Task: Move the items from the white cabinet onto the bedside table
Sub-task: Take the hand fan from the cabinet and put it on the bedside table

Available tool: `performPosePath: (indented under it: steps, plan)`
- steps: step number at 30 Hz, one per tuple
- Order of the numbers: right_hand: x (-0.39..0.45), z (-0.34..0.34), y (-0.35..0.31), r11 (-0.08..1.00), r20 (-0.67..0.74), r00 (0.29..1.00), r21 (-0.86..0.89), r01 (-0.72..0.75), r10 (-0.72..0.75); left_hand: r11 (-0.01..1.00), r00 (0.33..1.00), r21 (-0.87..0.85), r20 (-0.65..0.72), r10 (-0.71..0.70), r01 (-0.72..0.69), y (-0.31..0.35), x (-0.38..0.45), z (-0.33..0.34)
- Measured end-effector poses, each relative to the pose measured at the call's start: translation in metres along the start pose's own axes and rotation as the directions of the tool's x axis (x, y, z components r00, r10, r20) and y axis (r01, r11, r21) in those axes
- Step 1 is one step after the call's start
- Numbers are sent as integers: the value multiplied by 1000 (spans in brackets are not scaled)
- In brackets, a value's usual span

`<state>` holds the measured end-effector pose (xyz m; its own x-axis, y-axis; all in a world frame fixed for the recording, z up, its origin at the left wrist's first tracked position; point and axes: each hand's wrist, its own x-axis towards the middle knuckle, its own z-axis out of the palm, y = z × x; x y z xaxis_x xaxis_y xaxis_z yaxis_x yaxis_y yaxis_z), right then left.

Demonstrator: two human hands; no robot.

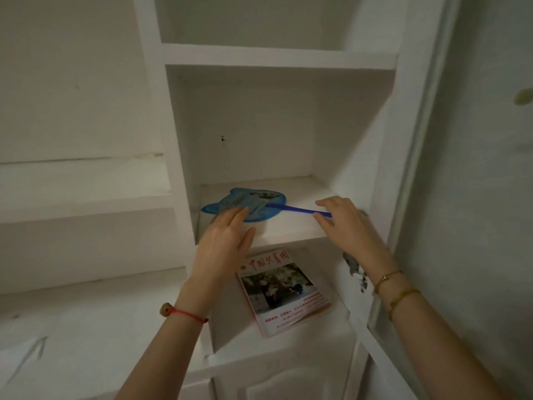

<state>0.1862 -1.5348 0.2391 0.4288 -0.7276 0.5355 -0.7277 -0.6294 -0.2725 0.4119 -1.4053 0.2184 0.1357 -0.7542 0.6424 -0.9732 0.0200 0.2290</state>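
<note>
A blue plastic hand fan with a long blue handle lies flat on the middle shelf of the white cabinet. My left hand reaches in with straight fingers, the fingertips touching the fan's near edge. My right hand is at the end of the handle, fingers and thumb spread on either side of it; whether they grip it I cannot tell. On the shelf below lies a magazine with red characters and a photo cover, partly hidden behind my left wrist.
An upper shelf of the cabinet shows nothing on it. A white ledge runs along the wall to the left. The cabinet's open door stands at the right, next to my right forearm.
</note>
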Motion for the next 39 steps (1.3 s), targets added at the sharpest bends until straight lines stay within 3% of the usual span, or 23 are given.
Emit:
performPosePath:
  steps: [6,20,24,29,31,35,39]
  plan:
    - [22,20,8,998,64,998,63,6,-10,998,1000,66,9,-7,7,-10,9,10]
    - [-35,-10,6,990,-43,989,10,140,-139,997,998,54,-25,59,-57,7,-25,-6]
    - [-57,-19,0,987,-58,993,122,108,-102,994,987,90,-143,78,-66,18,-43,-15]
    - [-91,-22,-5,946,63,998,323,5,-27,992,964,104,-250,91,-67,32,-70,-23]
    - [-105,-22,-7,930,68,998,368,-16,-10,996,963,93,-267,39,-15,38,-83,-25]
    - [-133,-22,-9,915,86,996,402,-38,4,979,940,-1,-280,-196,204,52,-113,-26]
    - [-163,-23,-11,883,81,996,469,-8,-34,927,911,-121,-177,-372,355,65,-135,-32]
